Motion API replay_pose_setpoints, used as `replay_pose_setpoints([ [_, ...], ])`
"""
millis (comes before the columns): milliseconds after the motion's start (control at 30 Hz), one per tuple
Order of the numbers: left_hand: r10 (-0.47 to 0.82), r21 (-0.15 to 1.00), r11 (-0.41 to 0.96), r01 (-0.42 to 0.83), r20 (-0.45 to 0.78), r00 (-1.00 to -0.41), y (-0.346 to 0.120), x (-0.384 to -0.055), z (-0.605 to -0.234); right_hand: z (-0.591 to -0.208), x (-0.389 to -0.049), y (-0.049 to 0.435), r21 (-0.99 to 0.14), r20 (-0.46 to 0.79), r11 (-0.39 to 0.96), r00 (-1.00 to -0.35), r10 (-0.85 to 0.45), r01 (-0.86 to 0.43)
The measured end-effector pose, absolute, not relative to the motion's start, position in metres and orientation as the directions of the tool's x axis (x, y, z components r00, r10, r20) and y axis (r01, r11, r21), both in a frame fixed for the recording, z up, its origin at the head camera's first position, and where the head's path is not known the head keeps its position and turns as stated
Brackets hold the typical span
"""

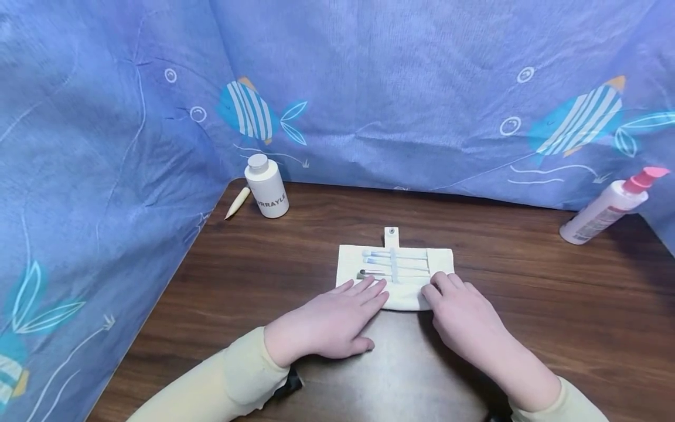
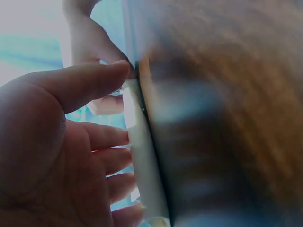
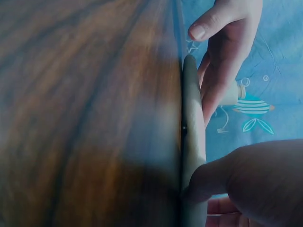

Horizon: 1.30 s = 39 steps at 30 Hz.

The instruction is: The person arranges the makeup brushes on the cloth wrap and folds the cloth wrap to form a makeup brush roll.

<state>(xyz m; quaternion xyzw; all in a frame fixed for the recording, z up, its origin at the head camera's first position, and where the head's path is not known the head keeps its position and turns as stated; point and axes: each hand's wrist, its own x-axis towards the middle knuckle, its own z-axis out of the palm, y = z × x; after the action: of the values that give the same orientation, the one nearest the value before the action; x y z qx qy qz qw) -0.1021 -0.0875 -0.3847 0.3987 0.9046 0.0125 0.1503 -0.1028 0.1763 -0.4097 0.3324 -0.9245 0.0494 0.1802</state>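
Observation:
A white cloth brush pouch [image 1: 406, 298] lies unfolded on the table. Several slim makeup brushes [image 1: 411, 268] sit across it under a pale strap, and a snap tab [image 1: 391, 239] sticks out from its far edge. My left hand [image 1: 334, 321] rests on the pouch's near left part, fingers straight and spread, thumb apart. At the near right corner, my right hand [image 1: 466, 319] pinches the pouch edge [image 3: 193, 142] with curled fingers, its thumb [image 3: 208, 179] against the near side in the right wrist view. The undersides of the fingers are hidden in the head view.
A white bottle [image 1: 268, 190] stands at the back left beside a cream pointed stick [image 1: 238, 203]. Toward the back right is a pump bottle with a pink top [image 1: 606, 208]. Blue fish-print cloth [image 1: 390, 105] hangs behind and left of the wooden table [image 1: 295, 252].

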Motion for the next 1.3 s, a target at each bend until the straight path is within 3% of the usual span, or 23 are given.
replay_pose_setpoints([
  [233, 0.695, 0.143, 0.715, 0.684, -0.245, -0.675, -0.089, -0.107, -0.388, -0.414, -0.111, 0.179, -0.014, 0.373, 0.764, -0.712, -0.595, -0.645],
  [533, 0.675, 0.064, 0.738, 0.672, -0.085, -0.733, -0.093, -0.114, -0.39, -0.408, -0.118, 0.192, -0.16, 0.34, 0.735, -0.736, -0.586, -0.659],
  [633, 0.661, 0.133, 0.75, 0.648, -0.115, -0.741, -0.095, -0.116, -0.386, -0.402, -0.116, 0.199, -0.281, 0.271, 0.706, -0.76, -0.591, -0.65],
  [900, 0.588, 0.445, 0.75, 0.489, -0.112, -0.801, -0.111, -0.133, -0.387, -0.398, -0.127, 0.22, -0.572, 0.059, 0.627, -0.789, -0.612, -0.529],
  [1067, 0.518, 0.58, 0.721, 0.38, -0.085, -0.851, -0.117, -0.146, -0.393, -0.399, -0.133, 0.233, -0.639, 0.008, 0.63, -0.823, -0.568, -0.441],
  [1300, 0.448, 0.578, 0.757, 0.305, -0.119, -0.886, -0.117, -0.148, -0.393, -0.403, -0.137, 0.226, -0.645, -0.015, 0.681, -0.885, -0.465, -0.347],
])
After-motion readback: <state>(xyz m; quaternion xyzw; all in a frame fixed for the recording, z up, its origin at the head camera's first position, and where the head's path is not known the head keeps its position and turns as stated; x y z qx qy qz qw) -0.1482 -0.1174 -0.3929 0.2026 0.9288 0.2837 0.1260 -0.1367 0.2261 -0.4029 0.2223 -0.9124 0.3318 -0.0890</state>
